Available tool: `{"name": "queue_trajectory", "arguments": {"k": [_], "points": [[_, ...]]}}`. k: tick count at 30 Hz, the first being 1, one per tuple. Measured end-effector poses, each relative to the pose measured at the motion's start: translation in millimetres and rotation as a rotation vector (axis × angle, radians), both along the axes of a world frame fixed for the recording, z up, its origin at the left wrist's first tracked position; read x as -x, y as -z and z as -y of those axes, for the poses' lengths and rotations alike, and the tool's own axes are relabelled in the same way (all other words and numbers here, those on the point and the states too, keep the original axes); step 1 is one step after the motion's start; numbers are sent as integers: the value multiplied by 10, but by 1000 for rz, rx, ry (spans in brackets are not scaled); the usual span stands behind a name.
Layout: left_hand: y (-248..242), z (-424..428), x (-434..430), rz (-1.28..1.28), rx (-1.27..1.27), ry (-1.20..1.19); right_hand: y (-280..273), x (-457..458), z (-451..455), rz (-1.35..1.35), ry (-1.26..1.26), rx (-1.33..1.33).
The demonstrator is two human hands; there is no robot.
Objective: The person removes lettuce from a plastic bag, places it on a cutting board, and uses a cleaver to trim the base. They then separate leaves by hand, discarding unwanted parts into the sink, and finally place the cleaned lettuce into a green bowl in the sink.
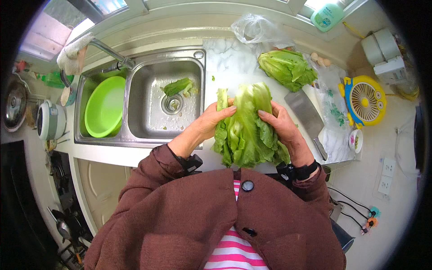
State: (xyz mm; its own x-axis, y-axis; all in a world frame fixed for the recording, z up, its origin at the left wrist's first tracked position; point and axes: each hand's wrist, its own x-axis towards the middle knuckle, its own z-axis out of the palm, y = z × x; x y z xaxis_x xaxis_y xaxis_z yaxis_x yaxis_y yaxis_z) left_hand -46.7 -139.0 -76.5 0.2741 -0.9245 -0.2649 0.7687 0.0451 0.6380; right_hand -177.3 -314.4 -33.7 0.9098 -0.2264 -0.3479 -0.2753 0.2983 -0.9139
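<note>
Between my two hands, over the white cutting board near the counter's front edge, is a bunch of green lettuce leaves (249, 125), pale stem ends pointing away from me. My left hand (211, 121) grips its left side, thumb on top and fingers hidden behind a leaf. My right hand (281, 121) holds the right side, thumb on the leaves. A whole head of lettuce (287, 69) lies behind on the right. To the right of my right hand lies a cleaver (305, 111), its handle towards me.
At left, a steel sink (165, 131) holds lettuce scraps (177, 86) by its drain; a green plastic basin (104, 106) stands in the other bowl. A faucet (114, 54) reaches over them. Clear plastic bags (256, 28), a yellow-and-blue fan (364, 101) and a small white bowl (355, 141) are around the board.
</note>
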Motion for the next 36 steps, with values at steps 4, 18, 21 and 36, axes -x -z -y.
{"name": "queue_trajectory", "arguments": {"k": [4, 18, 21, 36], "points": [[44, -27, -179, -99, 1, 0, 24, 42, 57, 9, 106, -130], [188, 171, -264, 1283, -267, -252, -8, 247, 83, 163, 227, -170], [33, 164, -133, 963, -38, -76, 48, 173, -19, 131, 280, -32], [-31, 12, -94, 1139, -68, 119, 41, 88, 26, -94, 206, 495]]}}
